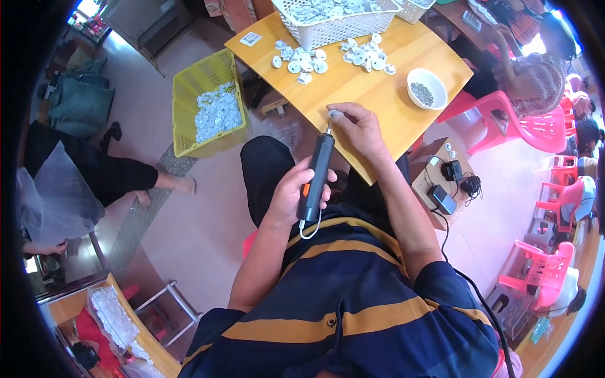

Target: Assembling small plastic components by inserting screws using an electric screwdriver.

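My left hand (291, 192) is wrapped round a black electric screwdriver (317, 170) with an orange switch and a white cable looping from its lower end. Its bit points away from me, toward the near left edge of the wooden table (403, 57). There my right hand (362, 131) pinches a small white plastic part (334, 114) at the bit's tip; fingers partly hide it. Whether the bit touches a screw cannot be made out. Farther back lie two loose piles of round white parts, a left pile (302, 61) and a right pile (367, 55).
A white bowl (442, 89) of small metal screws stands right on the table. Behind the piles is a white basket (312, 36) of parts. A yellow basket (183, 129) of white parts sits on the floor, left. A cardboard box (423, 167) with adapters stands right. Other people are nearby.
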Action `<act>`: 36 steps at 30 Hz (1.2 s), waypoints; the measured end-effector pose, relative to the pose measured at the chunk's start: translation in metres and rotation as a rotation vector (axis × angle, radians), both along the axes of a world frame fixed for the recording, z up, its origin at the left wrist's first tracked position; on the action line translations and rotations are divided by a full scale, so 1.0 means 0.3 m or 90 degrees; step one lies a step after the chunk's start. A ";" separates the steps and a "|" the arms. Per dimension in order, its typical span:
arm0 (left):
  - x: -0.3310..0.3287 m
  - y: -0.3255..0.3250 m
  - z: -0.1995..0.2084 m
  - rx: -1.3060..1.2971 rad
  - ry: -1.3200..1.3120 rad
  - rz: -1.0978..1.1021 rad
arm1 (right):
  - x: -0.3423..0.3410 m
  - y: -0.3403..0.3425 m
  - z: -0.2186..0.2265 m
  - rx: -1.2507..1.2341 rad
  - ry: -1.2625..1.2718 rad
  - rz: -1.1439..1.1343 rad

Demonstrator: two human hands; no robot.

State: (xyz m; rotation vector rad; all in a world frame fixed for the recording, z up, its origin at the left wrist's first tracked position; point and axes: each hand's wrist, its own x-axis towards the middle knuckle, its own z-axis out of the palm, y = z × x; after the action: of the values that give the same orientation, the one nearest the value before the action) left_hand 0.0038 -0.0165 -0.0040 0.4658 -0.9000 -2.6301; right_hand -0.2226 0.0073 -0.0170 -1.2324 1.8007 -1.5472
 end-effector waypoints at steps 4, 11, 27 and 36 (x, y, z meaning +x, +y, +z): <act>0.010 -0.022 -0.007 0.045 0.043 -0.010 | -0.044 -0.029 -0.031 -0.005 -0.110 -0.055; 0.021 -0.022 -0.018 0.035 0.036 0.018 | -0.076 -0.151 0.012 0.132 0.203 -0.098; 0.016 -0.012 0.002 0.004 -0.013 0.029 | -0.495 0.023 0.191 0.074 0.328 -0.257; 0.012 -0.004 0.002 -0.021 -0.035 0.034 | -0.680 0.091 0.135 0.421 0.509 -0.226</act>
State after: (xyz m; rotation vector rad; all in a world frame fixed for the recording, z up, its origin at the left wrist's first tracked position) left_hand 0.0075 -0.0177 -0.0034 0.5493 -0.9330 -2.5617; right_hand -0.4266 0.0346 0.0233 -1.3028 2.8361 -0.4514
